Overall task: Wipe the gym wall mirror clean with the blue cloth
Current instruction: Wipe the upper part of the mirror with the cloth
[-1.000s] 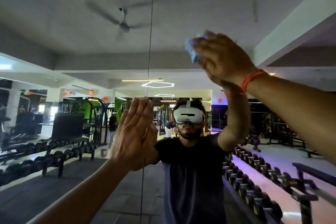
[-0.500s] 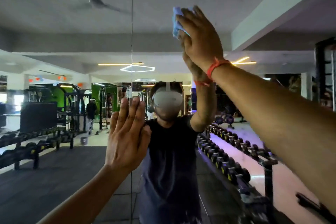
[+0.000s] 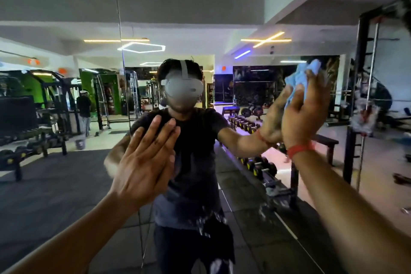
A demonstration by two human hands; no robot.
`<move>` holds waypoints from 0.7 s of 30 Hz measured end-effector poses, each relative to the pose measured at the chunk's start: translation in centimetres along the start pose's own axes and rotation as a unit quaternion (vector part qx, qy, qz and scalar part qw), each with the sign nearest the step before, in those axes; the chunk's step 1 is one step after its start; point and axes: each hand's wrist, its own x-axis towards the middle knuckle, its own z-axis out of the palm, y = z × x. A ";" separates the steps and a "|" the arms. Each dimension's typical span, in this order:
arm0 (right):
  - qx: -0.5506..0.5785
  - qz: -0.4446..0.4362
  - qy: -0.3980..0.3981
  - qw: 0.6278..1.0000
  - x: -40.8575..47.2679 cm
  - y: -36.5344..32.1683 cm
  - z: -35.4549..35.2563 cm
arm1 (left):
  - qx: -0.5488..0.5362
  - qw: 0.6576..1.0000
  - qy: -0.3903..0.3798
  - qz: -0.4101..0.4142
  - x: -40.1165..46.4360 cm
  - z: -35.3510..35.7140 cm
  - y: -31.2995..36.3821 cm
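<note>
While the left hand (image 3: 144, 162) sits flat on the mirror (image 3: 55, 18) with its fingers straight and together, holding nothing, it meets its own reflection palm to palm, so it's clearly pressed on the glass. Just left of that hand a thin vertical seam (image 3: 121, 51) runs down between two mirror panels. Up and right of it is the reflected person in a dark t-shirt (image 3: 191, 151) with a grey headset (image 3: 184, 91), and some whitish smears (image 3: 204, 224) show on the glass low down to the right of the left wrist. Further right, the right hand (image 3: 304, 113) is raised higher than the left and well apart from it, with a red band (image 3: 300, 150) on the wrist. Its fingers are pushing the blue cloth (image 3: 300, 80) against the mirror; the cloth is bunched up and sticks out above and left of the fingertips, trapped between the hand and its reflection. Can't really tell how much the fingers curl into it, it's a bit blurry. Below that hand, a dumbbell rack (image 3: 260, 167) shows in the reflection.
</note>
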 end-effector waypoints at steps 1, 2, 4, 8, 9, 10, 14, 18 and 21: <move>0.014 0.039 0.004 0.999 -3.3 -1.2 0.3 | 0.008 1.000 -0.003 0.005 0.4 0.0 -0.1; 0.032 0.002 -0.031 0.999 -6.9 -2.9 0.3 | 0.015 1.000 -0.003 0.008 0.8 0.0 -0.1; 0.054 -0.234 -0.175 0.955 -13.6 -5.1 -0.5 | 0.022 1.000 -0.005 0.006 2.1 0.1 0.1; 0.061 -0.486 -0.272 0.828 -14.1 -1.4 -2.8 | 0.045 0.998 -0.020 0.030 4.7 0.3 1.5; 0.065 -0.449 -0.258 0.853 -12.3 0.6 -3.1 | 0.050 0.998 -0.025 0.042 5.2 0.3 2.0; 0.056 -0.387 -0.235 0.890 -10.3 3.0 -3.5 | 0.054 0.997 -0.028 0.051 5.8 0.4 2.4; 0.006 0.036 -0.034 0.999 -5.5 8.2 -4.7 | 0.068 0.993 -0.036 0.086 8.5 0.8 4.0; 0.039 -0.187 -0.166 0.967 -8.6 4.9 -3.5 | 0.112 0.975 -0.053 0.183 13.6 1.4 5.8; 0.009 -0.403 -0.245 0.882 -3.3 9.7 -5.1 | 0.146 0.959 -0.054 0.237 17.9 1.7 8.1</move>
